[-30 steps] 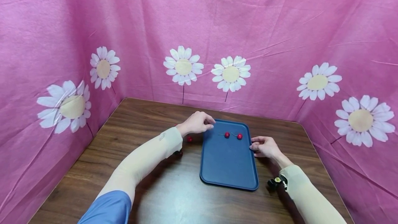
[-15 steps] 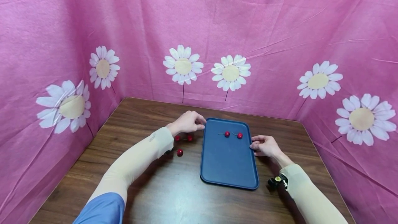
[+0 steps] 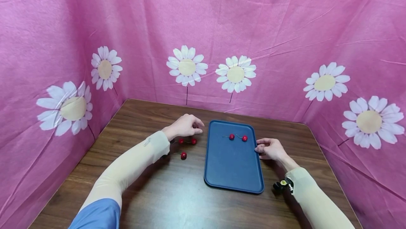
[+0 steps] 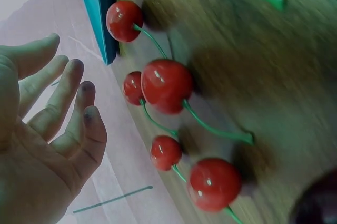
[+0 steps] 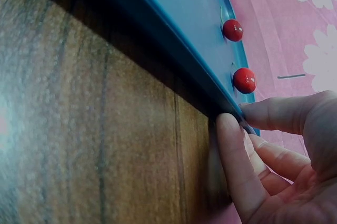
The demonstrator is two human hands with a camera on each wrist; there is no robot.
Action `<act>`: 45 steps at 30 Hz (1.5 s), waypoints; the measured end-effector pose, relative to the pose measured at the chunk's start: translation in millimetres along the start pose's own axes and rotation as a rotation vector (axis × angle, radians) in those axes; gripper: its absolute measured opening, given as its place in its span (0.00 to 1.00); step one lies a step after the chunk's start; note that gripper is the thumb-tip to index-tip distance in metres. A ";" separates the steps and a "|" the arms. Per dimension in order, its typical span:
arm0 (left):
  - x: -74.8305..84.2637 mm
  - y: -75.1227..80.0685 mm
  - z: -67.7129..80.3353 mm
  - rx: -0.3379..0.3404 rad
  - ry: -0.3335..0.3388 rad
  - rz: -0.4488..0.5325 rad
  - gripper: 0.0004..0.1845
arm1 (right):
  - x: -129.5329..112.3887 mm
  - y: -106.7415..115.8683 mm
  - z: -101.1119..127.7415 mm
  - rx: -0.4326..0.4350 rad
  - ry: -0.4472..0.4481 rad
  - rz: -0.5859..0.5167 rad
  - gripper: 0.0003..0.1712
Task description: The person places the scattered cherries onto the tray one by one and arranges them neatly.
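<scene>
The blue tray (image 3: pixel 233 172) is pinched at its right rim by the right hand (image 3: pixel 269 149); the left hand (image 3: pixel 184 126) is empty, fingers parted. Loading seems underway; cherries (image 3: pixel 183 155) left of the tray would need light pinching.

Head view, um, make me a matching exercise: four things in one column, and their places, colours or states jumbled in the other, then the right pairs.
1. Tray
2. Left hand
3. Right hand
4. Cloth

A. Gripping the tray's right edge
B. Pink, beyond the table
C. Left of the tray, holding nothing
D. Blue, two cherries on it

Pairs: 1-D, 2-C, 3-A, 4-B
</scene>
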State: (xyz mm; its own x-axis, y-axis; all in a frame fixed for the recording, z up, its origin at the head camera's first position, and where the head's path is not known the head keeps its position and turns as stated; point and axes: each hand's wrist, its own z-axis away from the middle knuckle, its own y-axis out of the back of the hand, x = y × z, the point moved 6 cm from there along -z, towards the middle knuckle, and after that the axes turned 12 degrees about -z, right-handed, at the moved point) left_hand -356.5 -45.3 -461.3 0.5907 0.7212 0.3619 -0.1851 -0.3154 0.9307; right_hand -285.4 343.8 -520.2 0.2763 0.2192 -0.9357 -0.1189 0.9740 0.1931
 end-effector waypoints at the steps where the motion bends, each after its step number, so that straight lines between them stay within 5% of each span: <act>1: -0.8 1.0 1.5 0.000 0.002 -0.002 0.16 | 0.4 0.2 -0.3 0.000 -0.001 0.000 0.31; 21: -22.2 15.3 38.3 0.025 0.016 0.049 0.16 | -4.0 0.0 0.3 0.007 -0.001 -0.005 0.30; 45: -77.5 24.1 98.3 0.078 0.116 0.160 0.18 | 1.0 0.3 0.3 -0.004 0.004 -0.002 0.31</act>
State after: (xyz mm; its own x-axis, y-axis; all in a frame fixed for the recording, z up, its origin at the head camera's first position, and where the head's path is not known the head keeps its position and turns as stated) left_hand -329.5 -169.4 -472.2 0.4636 0.7230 0.5121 -0.2052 -0.4747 0.8559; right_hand -284.8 344.4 -521.0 0.2723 0.2175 -0.9373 -0.1225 0.9740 0.1904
